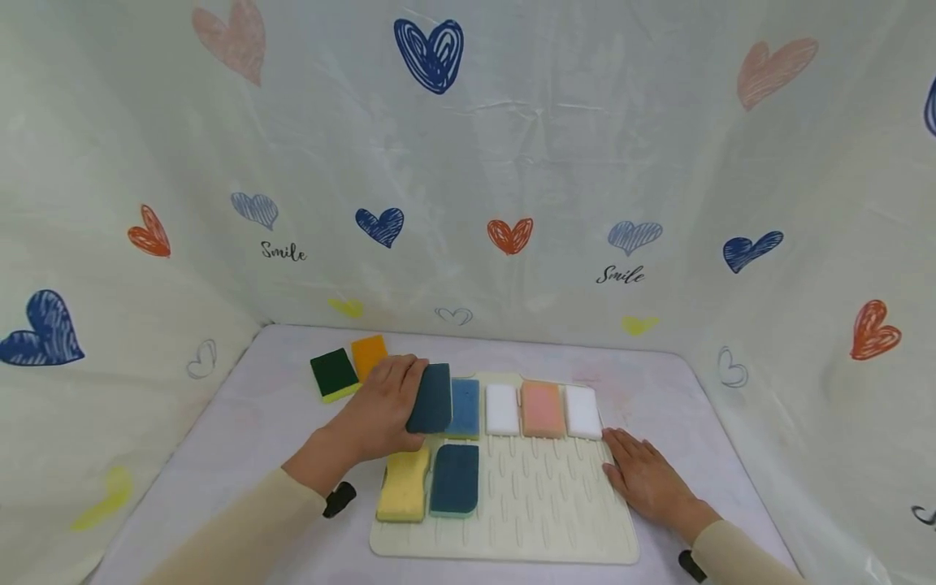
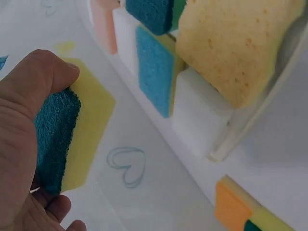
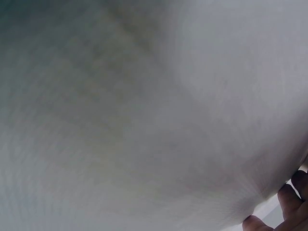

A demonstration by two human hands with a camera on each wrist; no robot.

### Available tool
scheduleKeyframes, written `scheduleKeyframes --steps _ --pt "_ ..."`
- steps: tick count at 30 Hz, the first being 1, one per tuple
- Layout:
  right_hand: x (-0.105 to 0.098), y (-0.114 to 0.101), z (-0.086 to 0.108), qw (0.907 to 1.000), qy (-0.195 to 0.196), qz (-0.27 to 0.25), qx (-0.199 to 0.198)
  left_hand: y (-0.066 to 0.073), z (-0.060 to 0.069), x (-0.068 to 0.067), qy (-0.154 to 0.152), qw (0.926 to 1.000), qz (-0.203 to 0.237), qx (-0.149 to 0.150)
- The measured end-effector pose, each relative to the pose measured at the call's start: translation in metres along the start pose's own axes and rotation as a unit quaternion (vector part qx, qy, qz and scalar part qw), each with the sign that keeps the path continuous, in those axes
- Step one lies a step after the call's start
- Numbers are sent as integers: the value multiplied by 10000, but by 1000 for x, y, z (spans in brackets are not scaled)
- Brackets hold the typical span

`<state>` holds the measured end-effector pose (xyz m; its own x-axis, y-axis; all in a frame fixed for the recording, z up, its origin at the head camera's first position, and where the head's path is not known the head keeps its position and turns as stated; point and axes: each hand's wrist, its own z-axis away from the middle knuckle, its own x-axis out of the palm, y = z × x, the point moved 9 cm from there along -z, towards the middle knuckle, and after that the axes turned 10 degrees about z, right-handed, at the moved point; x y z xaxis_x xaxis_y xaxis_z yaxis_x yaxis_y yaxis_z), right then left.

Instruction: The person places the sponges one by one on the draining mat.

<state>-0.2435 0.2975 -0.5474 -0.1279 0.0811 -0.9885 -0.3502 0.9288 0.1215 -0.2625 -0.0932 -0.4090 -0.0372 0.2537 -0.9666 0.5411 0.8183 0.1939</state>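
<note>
My left hand [image 1: 385,406] grips a scouring sponge [image 1: 431,398] above the far left part of the cream ribbed mat [image 1: 548,504]. In the left wrist view that sponge [image 2: 89,125] shows a teal scouring side and yellow foam between thumb and fingers. Just beside it on the mat lies a blue sponge [image 1: 465,409]. A white sponge [image 2: 199,113], hidden in the head view, stands next to the blue one. Nearer are a yellow sponge [image 1: 404,486] and a dark teal sponge [image 1: 455,481]. My right hand [image 1: 649,481] rests at the mat's right edge, fingers extended.
Along the mat's far row lie a white sponge [image 1: 501,410], a pink sponge [image 1: 543,409] and another white sponge [image 1: 582,412]. Left of the mat, a dark green sponge [image 1: 334,372] and an orange sponge [image 1: 369,354] lie on the table. A heart-printed curtain [image 1: 556,162] encloses the table.
</note>
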Motion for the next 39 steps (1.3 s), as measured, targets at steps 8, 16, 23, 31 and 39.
scheduleKeyframes --steps 8,16,23,31,39 --pt "2 1 1 9999 138 12 -62 32 -12 33 -541 9975 443 -21" --pt "5 3 1 10000 -30 4 57 73 -18 61 -782 9951 368 489" --pt "1 3 2 9999 -109 -2 114 100 -24 84 -973 9920 27 808" --pt "2 2 2 9999 -91 -27 100 111 -20 110 -1383 9859 -329 879" --pt "4 2 0 9999 -58 10 97 103 -18 121 -1580 9850 -186 663"
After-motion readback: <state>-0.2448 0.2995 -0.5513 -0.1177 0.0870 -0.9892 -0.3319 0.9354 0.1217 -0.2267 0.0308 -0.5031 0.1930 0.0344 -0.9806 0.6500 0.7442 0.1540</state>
